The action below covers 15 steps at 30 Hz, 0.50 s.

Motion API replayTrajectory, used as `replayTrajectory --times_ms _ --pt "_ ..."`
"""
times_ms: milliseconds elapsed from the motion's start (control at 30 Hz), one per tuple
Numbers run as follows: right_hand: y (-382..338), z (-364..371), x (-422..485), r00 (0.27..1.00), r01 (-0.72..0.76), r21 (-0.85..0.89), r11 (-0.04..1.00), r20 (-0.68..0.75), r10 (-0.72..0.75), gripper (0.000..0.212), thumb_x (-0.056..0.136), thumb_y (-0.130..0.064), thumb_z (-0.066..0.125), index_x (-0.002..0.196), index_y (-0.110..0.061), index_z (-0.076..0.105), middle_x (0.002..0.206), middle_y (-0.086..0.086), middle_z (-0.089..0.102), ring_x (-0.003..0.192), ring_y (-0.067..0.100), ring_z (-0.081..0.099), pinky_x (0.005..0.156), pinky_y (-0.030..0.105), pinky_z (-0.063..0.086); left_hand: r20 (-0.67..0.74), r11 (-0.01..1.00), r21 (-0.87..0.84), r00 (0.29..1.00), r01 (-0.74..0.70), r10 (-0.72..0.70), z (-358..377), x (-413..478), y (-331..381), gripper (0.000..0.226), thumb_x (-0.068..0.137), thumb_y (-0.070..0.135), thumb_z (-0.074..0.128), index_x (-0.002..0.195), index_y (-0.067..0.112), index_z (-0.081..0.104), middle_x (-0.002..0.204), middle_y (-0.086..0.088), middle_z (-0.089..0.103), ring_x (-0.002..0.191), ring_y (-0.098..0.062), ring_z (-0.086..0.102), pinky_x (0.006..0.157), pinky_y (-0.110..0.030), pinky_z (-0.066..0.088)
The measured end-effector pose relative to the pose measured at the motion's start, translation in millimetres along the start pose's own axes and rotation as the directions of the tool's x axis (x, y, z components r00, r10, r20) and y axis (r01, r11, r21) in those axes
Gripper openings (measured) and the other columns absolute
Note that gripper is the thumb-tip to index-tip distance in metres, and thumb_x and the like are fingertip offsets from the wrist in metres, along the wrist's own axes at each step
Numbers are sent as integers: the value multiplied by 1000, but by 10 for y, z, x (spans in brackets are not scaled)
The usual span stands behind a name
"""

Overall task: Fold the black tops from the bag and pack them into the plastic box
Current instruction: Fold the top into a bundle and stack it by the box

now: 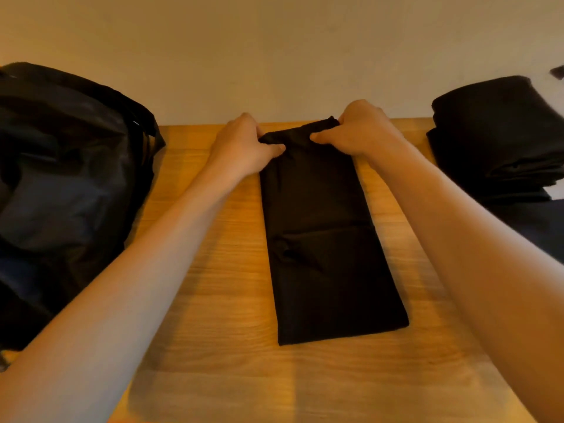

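**Both hands grip the far end of a black top**

A black top (326, 239), folded into a long narrow strip, lies flat on the wooden surface (213, 346), running from the near side towards the wall (274, 56). The left hand (244, 148) and the right hand (360, 132) meet at its far end, where the fingers of each curl around the cloth and pinch it, bunching and lifting that edge slightly. A dark bag (67, 178) slumps on the left side of the surface, apart from the top. On the right sits a stack of folded black tops (500, 141), well clear of both hands
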State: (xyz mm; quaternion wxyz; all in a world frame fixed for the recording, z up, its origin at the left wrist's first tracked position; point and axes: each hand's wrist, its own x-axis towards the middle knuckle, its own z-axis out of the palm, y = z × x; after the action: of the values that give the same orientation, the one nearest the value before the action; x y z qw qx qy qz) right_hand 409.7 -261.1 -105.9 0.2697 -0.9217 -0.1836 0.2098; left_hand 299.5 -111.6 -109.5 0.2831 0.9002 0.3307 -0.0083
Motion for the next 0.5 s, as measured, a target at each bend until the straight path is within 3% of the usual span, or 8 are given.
replayTrajectory --times_ms 100,267,367,500 --pt "-19 -8 74 1000 -9 80 997 23 8 45 88 -39 78 111 -3 64 109 9 67 97 25 63 63 29 42 97 998 -40 994 -48 52 -58 48 6 21 94 33 73 88 20 58 88 4 58 80 -12 54 63 -28 41" --pt "-70 -93 81 997 -37 191 981 76 23 51 85 -31 82 122 -1 64 118 9 68 111 25 63 80 34 47 138 986 -134 984 -95 114 -210 120 -21 21 89 26 78 91 22 57 90 3 58 83 -14 53 64 -30 38" --pt "-119 -135 98 991 -48 167 985 130 26 56 84 -30 83 128 -2 61 123 8 65 115 24 61 90 36 50 176 966 -249 978 -63 109 -226 122 -12 29 83 15 84 87 23 56 91 -1 67 87 -17 63 72 -33 47" --pt "-116 -207 100 986 -59 214 975 162 24 61 83 -28 84 134 -7 60 125 4 63 117 21 59 102 37 49 176 925 -379 980 -18 91 -256 71 -4 37 78 2 85 106 16 64 92 -4 75 94 -18 73 90 -35 56"
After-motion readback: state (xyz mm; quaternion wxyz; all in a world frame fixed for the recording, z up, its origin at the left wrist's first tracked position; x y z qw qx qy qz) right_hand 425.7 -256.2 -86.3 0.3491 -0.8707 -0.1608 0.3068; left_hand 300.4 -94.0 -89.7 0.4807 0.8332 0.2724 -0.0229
